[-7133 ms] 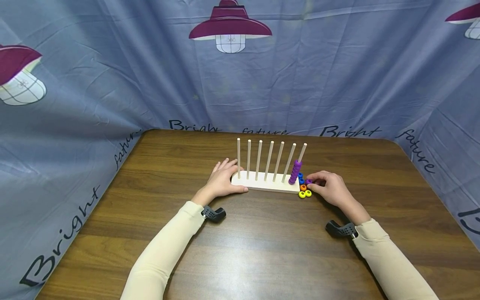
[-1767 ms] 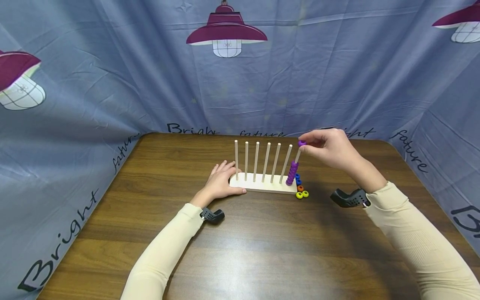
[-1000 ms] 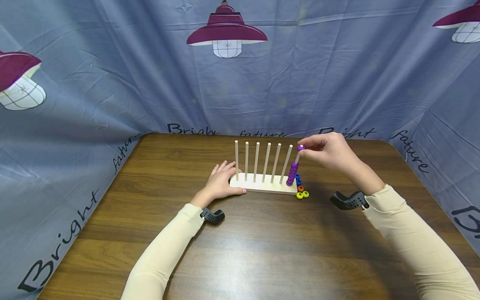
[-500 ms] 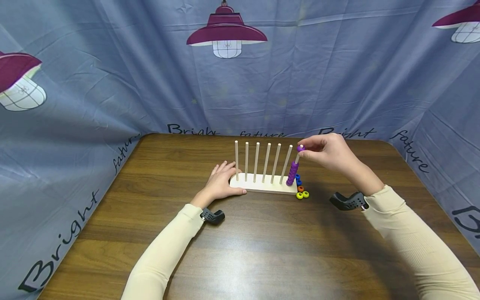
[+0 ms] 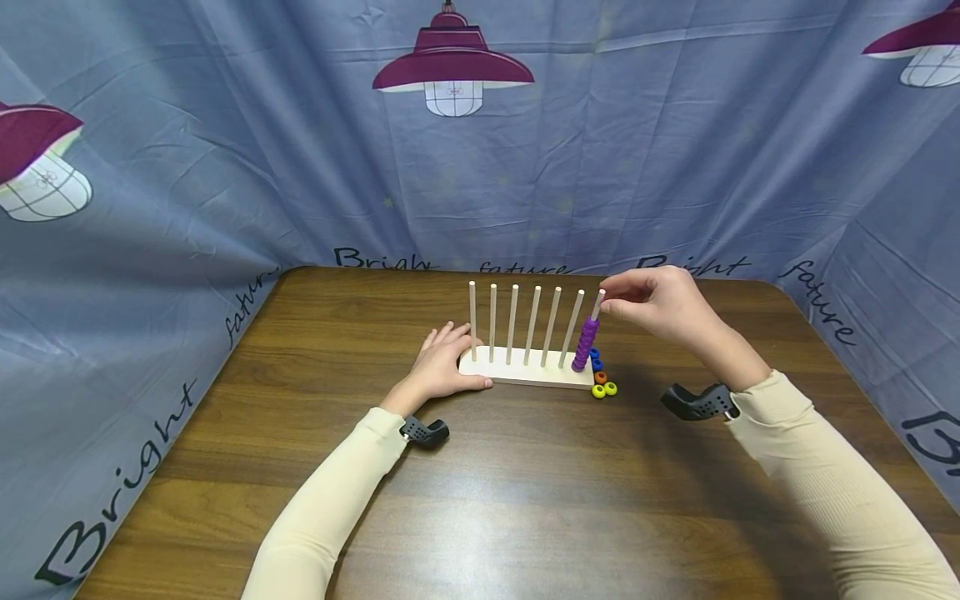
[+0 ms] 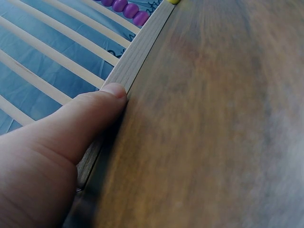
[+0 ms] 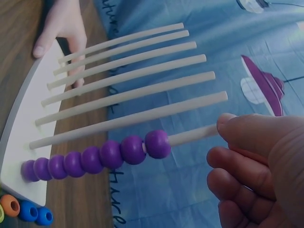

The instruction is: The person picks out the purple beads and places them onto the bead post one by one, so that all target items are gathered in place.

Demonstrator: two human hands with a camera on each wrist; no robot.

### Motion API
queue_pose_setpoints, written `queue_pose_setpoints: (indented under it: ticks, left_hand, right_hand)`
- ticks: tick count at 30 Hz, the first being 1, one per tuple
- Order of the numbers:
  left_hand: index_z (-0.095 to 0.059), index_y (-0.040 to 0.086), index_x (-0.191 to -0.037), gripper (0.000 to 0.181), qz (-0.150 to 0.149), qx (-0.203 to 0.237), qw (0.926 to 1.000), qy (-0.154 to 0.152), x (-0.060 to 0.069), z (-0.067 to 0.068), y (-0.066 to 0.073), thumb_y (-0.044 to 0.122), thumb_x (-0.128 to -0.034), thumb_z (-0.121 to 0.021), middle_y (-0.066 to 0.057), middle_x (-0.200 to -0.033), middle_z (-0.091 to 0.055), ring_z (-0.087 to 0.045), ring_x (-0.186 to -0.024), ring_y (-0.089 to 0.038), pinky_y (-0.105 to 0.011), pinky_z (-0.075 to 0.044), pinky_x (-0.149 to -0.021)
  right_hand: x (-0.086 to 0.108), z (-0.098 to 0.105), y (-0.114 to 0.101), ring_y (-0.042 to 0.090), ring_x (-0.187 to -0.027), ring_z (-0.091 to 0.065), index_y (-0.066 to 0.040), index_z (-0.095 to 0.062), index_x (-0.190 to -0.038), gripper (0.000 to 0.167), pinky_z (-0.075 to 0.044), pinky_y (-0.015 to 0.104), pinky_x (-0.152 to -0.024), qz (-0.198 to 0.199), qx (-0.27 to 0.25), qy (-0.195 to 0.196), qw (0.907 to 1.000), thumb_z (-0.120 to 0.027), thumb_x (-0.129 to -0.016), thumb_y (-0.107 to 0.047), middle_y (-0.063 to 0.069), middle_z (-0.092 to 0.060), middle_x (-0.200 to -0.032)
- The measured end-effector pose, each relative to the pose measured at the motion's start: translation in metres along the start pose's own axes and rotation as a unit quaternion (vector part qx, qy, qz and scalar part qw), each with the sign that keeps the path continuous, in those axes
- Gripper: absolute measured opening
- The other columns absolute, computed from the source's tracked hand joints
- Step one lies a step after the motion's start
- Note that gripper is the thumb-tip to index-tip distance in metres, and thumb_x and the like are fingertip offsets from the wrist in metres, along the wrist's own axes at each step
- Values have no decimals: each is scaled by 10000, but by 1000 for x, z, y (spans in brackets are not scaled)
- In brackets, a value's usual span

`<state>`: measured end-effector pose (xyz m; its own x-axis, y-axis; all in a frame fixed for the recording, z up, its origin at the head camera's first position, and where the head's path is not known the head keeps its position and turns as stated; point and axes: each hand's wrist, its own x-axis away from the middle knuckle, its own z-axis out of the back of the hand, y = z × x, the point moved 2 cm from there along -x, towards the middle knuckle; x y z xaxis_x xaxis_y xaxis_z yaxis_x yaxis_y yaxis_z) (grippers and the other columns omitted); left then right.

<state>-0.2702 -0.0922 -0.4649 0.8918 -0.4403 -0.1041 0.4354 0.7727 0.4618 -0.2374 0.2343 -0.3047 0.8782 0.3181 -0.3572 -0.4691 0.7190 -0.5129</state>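
Note:
A pale wooden peg stand (image 5: 525, 377) with a row of upright pegs sits on the table. Purple beads (image 5: 585, 346) are threaded on its rightmost peg; the right wrist view shows the top purple bead (image 7: 157, 144) slightly apart from the stack below. My left hand (image 5: 438, 367) grips the stand's left end, its thumb (image 6: 97, 111) along the front edge and fingers behind. Beside the top of the rightmost peg is my right hand (image 5: 660, 304), thumb and fingers loosely bent, with no bead between them. In the right wrist view, the thumb tip overlaps the peg's end.
Loose beads lie against the stand's right end: blue beads (image 5: 596, 360), an orange bead (image 5: 600, 378) and yellow beads (image 5: 611, 389). Beneath everything is a brown wood-grain table (image 5: 480, 492). A blue printed curtain (image 5: 300, 150) hangs behind and at both sides.
The right hand lifted a purple bead from beside the stand to the rightmost peg's top. That bead has since slid down toward the stack, out of the fingers. The left hand stays put.

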Motion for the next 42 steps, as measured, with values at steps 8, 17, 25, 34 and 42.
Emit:
queue_pose_setpoints:
  ticks: [8, 17, 25, 34, 42]
  left_hand:
    - [-629, 181, -1357, 730, 38, -26, 10000, -30, 1, 2, -2, 579, -767, -792, -132, -1643, -377, -217, -1574, -393, -587, -110, -1292]
    - [-635, 159, -1348, 726, 43, -71, 10000, -14, 1, 1, -2, 572, -773, -794, -135, -1639, -385, -224, -1570, -401, -594, -116, -1289]
    - [-632, 179, -1352, 717, -8, -52, 10000, 48, 1, 1, -1, 559, -769, -802, -152, -1630, -395, -238, -1562, -414, -607, -132, -1282]
    - [-590, 216, -1402, 745, -41, 101, 9999, 18, 2, 2, -3, 557, -773, -798, -155, -1637, -380, -219, -1567, -420, -610, -115, -1283]
    - [-587, 172, -1403, 730, -96, 479, 9988, -86, 9, 13, -3, 517, -794, -795, -171, -1630, -385, -224, -1554, -456, -662, -112, -1263]
  right_hand:
    - [2, 1, 3, -126, -743, -606, -70, -787, -1085, 245, -480, 77, -648, -178, -50, -100, 9998, -805, -878, -199, 128, -799, -990]
    - [2, 0, 3, -141, -745, -600, -63, -790, -1068, 206, -481, 67, -661, -154, -50, -21, 9999, -778, -891, -169, 125, -800, -968]
    - [4, 0, 5, -115, -741, -611, -72, -792, -1068, 202, -483, 87, -658, -184, -25, 14, 9998, -761, -907, -190, 116, -798, -958]
    - [8, 1, 9, -109, -749, -603, -55, -773, -1125, 259, -484, 99, -650, -333, -11, -143, 9993, -743, -926, -218, 140, -793, -1011]
    - [15, 1, 15, -96, -751, -603, -80, -785, -1085, 214, -479, 111, -660, -337, 100, -64, 9994, -739, -925, -214, 110, -796, -977]
